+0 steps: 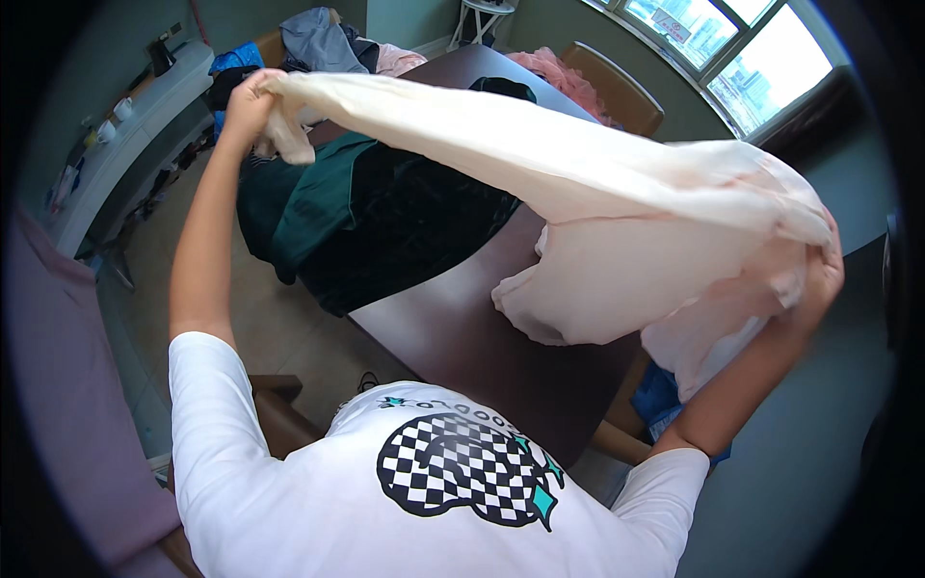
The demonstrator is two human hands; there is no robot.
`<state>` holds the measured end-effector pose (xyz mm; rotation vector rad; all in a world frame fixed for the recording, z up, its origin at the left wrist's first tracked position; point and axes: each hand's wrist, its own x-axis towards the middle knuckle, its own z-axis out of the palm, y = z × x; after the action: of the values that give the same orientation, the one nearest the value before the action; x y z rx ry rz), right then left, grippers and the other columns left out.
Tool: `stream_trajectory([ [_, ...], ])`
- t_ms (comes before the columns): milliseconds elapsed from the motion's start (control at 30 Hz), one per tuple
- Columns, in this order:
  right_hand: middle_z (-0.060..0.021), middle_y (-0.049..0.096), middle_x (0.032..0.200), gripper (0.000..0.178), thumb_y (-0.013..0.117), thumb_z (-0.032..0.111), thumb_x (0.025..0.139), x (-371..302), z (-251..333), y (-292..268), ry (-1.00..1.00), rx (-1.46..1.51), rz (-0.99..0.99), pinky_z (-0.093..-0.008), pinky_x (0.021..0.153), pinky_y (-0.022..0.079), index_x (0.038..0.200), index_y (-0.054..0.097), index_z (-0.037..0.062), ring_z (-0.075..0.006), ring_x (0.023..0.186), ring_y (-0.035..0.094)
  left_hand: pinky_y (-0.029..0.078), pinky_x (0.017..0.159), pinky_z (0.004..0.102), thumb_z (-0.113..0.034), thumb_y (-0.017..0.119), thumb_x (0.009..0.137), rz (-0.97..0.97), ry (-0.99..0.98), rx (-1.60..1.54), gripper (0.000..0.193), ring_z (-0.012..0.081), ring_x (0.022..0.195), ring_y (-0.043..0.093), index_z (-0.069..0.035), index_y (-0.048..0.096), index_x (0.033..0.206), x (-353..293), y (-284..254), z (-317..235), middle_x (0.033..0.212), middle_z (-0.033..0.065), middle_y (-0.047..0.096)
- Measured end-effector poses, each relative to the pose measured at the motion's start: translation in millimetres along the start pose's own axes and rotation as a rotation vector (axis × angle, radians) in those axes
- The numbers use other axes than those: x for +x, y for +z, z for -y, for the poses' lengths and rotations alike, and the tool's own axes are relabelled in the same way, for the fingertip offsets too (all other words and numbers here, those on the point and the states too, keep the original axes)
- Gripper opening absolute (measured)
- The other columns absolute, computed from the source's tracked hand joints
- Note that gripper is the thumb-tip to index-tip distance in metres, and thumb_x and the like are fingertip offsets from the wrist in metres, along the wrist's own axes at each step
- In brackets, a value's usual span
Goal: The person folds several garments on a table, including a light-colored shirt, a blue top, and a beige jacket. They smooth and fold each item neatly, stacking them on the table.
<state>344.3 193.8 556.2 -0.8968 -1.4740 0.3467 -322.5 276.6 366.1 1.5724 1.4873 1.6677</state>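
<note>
A thin, pale cream-pink garment (617,202) is stretched across the view above the table. My left hand (253,99), raised at the far left, is closed on one end, where a narrow length bunches and a short piece dangles. At the right, my right hand (821,275) grips the wider end; cloth covers part of its fingers. Loose folds droop between the hands and beside my right forearm. Whether it is a blouse or another kind of garment, I cannot tell. Beneath it, a dark green velvety garment (385,222) lies over the table's left side.
The dark brown table (578,385) extends away from me. Clothes are heaped on a seat (328,43) at the far left, and pink ruffled fabric (564,82) lies by a tan chair (617,87). Blue denim (660,400) is low on the right. A white shelf (135,135) lines the left wall.
</note>
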Motion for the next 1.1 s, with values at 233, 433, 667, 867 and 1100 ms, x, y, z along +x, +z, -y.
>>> stream_trajectory([
  [233, -0.0019, 0.064, 0.095, 0.018, 0.062, 0.006, 0.09, 72.6, -86.0, 44.0, 0.04, -0.119, -0.079, -0.0214, 0.078, 0.045, 0.105, 0.063, -0.0032, -0.0086, 0.086, 0.057, 0.048, 0.072, 0.0279, -0.009, 0.059, 0.084, -0.013, -0.029, 0.473, 0.013, 0.0119, 0.079, 0.06, -0.005, 0.066, 0.095, 20.7, 23.5, 31.2, 0.084, 0.0047, 0.067],
  [433, -0.003, 0.066, 0.087, 0.016, 0.064, 0.006, 0.087, 161.4, -61.9, 40.1, -0.488, -0.312, -0.357, -0.0241, 0.067, 0.049, 0.101, 0.066, -0.0012, -0.0102, 0.074, 0.059, 0.049, 0.074, 0.0296, -0.011, 0.061, 0.081, -0.307, 0.254, 0.326, 0.018, 0.0151, 0.081, 0.063, -0.011, 0.068, 0.097, 102.8, 37.0, -3.1, 0.088, 0.0075, 0.07],
  [667, -0.011, 0.065, 0.103, 0.031, 0.068, 0.015, 0.084, 63.7, 10.5, 26.9, -0.586, -0.194, -0.498, -0.0342, 0.072, 0.054, 0.109, 0.062, -0.0021, -0.0205, 0.084, 0.062, 0.049, 0.072, 0.0307, -0.017, 0.065, 0.083, -0.273, 0.235, 0.35, 0.018, 0.0167, 0.081, 0.063, -0.011, 0.066, 0.1, 82.8, 8.4, -21.9, 0.089, 0.0084, 0.068],
  [867, -0.0123, 0.066, 0.087, 0.018, 0.068, 0.01, 0.075, -171.2, -35.4, 60.9, -0.479, -0.46, 0.434, -0.0368, 0.074, 0.05, 0.09, 0.063, 0.0002, -0.0262, 0.079, 0.063, 0.048, 0.076, 0.0402, -0.014, 0.065, 0.078, -0.036, 0.191, 0.815, 0.011, 0.0313, 0.087, 0.059, -0.01, 0.063, 0.088, -28.5, -10.0, 96.0, 0.088, 0.0119, 0.062],
  [1100, -0.0069, 0.055, 0.073, 0.02, 0.062, 0.001, 0.067, -332.8, -102.9, 108.0, -0.067, -0.479, 0.842, -0.0372, 0.052, 0.047, 0.085, 0.06, 0.0076, -0.0264, 0.061, 0.06, 0.049, 0.078, 0.0437, -0.019, 0.056, 0.083, -0.239, -0.536, 0.955, 0.011, 0.0367, 0.093, 0.061, -0.018, 0.065, 0.089, -109.0, 20.3, 129.7, 0.098, 0.0135, 0.066],
])
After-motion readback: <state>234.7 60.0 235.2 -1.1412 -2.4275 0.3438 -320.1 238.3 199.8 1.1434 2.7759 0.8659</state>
